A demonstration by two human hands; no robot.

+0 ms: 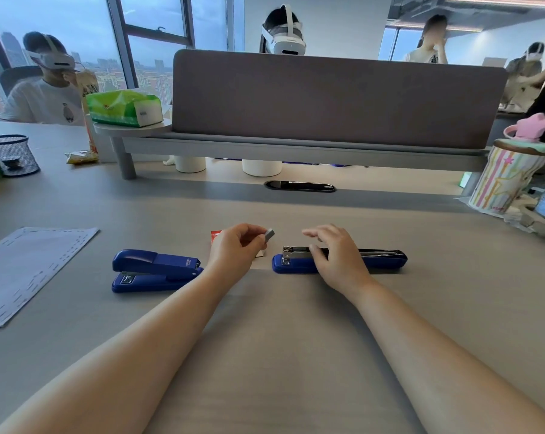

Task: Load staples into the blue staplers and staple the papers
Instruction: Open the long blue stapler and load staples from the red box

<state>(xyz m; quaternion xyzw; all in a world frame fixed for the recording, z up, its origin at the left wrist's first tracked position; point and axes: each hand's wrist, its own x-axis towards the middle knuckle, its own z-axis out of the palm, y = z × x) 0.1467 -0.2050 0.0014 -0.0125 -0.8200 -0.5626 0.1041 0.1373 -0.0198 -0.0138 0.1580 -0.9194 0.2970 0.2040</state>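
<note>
Two blue staplers lie on the grey desk. The left stapler (156, 270) is closed. The right stapler (383, 260) is folded open flat, its metal staple channel showing. My right hand (336, 257) rests on the middle of that open stapler and holds it down. My left hand (237, 249) hovers between the staplers and pinches a small grey strip of staples (269, 234) at its fingertips. A red and white staple box (216, 235) lies mostly hidden behind my left hand. A stack of papers (30, 270) marked with staples lies at the left.
A grey divider screen (336, 98) on a shelf stands across the back. A mesh pen cup (13, 155) sits far left, a green tissue pack (124, 108) on the shelf, a striped tumbler (509, 180) and jars at right. People with headsets sit beyond.
</note>
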